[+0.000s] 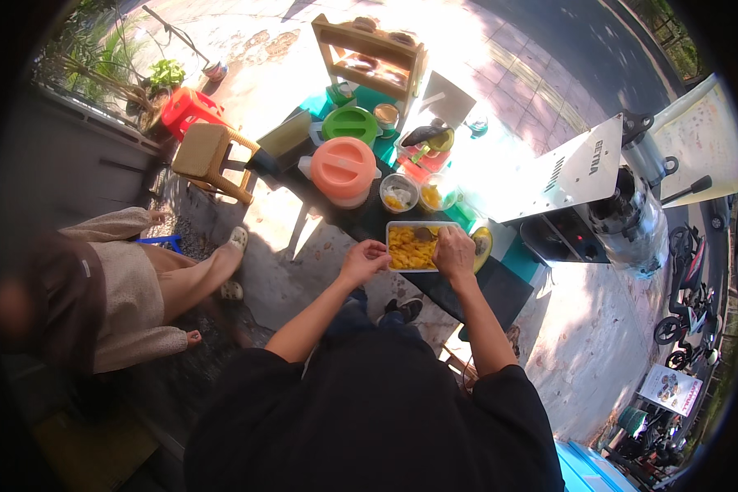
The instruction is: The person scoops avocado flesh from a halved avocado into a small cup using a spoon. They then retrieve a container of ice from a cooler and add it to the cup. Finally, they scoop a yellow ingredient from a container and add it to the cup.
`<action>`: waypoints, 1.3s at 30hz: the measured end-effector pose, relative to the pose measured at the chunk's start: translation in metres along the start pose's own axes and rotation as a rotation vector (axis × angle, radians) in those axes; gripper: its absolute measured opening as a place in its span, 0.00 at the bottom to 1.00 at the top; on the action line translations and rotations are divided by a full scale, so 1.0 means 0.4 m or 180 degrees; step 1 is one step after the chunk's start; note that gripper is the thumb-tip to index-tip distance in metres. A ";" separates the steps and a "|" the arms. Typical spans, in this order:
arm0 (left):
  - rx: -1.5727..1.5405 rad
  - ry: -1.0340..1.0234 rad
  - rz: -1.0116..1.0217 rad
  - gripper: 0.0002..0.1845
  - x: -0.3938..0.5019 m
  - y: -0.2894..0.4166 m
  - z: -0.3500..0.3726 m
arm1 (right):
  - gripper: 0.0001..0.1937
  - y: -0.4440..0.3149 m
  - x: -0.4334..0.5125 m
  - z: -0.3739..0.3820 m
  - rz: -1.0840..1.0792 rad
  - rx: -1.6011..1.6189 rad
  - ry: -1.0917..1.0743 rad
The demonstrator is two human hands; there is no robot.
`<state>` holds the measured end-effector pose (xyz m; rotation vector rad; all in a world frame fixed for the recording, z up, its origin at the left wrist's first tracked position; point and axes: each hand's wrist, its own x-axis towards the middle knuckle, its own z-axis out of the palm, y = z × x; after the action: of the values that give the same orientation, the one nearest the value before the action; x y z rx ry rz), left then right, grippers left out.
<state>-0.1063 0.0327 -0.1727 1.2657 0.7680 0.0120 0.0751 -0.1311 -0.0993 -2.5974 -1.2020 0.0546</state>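
Note:
A white rectangular container (389, 230) of chopped yellow fruit (409, 251) is in front of me at the dark table's near edge. My left hand (365, 264) pinches its left rim between thumb and fingers. At the right end, my right hand (455, 252) is closed around a spoon (424, 234), whose bowl rests in the fruit; its handle is hidden by my fingers. A cut avocado half (481, 247) lies just right of that hand. Beyond the container stand two clear plastic cups, one with white and yellow pieces (399, 194), one with yellow pieces (431, 197).
Pitchers with an orange lid (343, 166) and a green lid (349, 126) stand farther back. Avocado pieces (433, 139) top a box beside a wooden rack (369, 64). A metal machine (566, 172) rises at right. A person (123, 289) is at left, near a wicker stool (206, 150).

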 end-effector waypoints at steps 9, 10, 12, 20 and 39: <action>0.0190 0.0079 -0.0031 0.18 -0.012 0.018 -0.001 | 0.04 0.019 -0.016 0.118 0.0046 0.0704 -0.0346; 0.0240 0.0094 -0.0068 0.18 -0.012 0.018 0.001 | 0.05 0.032 -0.018 0.111 0.0138 0.0895 -0.0319; 0.0147 0.0070 -0.0029 0.18 -0.012 0.016 0.002 | 0.06 0.056 -0.023 0.097 0.0302 0.0991 -0.0336; 0.0132 0.0098 -0.0106 0.18 -0.013 0.020 0.003 | 0.08 0.097 -0.058 0.083 0.0975 0.1747 -0.0179; 0.0198 0.0068 -0.0008 0.18 -0.007 0.012 -0.003 | 0.09 0.043 -0.017 -0.025 0.1136 0.2248 0.0170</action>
<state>-0.1073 0.0342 -0.1671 1.3254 0.7936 -0.0006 0.0851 -0.1491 -0.0949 -2.1158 -0.5385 0.3998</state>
